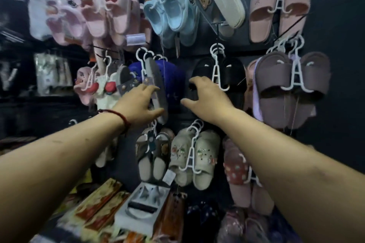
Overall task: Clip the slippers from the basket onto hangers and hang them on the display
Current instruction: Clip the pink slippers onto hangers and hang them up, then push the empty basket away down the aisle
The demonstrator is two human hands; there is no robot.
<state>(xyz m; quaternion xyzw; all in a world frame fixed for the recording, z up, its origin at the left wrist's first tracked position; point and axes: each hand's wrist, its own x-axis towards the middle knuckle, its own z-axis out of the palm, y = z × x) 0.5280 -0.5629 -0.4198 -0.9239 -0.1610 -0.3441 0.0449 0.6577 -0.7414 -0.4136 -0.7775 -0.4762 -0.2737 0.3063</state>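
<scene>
Left hand (138,104) grips grey slipper (155,77); right hand (207,96) hovers, fingers relaxed

Grey product box (136,223), flat orange packets (98,201)

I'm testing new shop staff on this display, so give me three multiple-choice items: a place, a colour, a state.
1. Where do the light blue foam slippers with bear patches hang? A top row; B bottom row; C floor.
2. What colour is the cord bracelet on the left wrist? A green; B red; C white.
3. What is the left grip doing? A hanging idle; B holding the grey flat-soled slipper; C holding a box.
Answers: 1 A, they hang above the grey slipper; 2 B, a red band circles the wrist; 3 B, fingers and thumb curl round it.
</scene>
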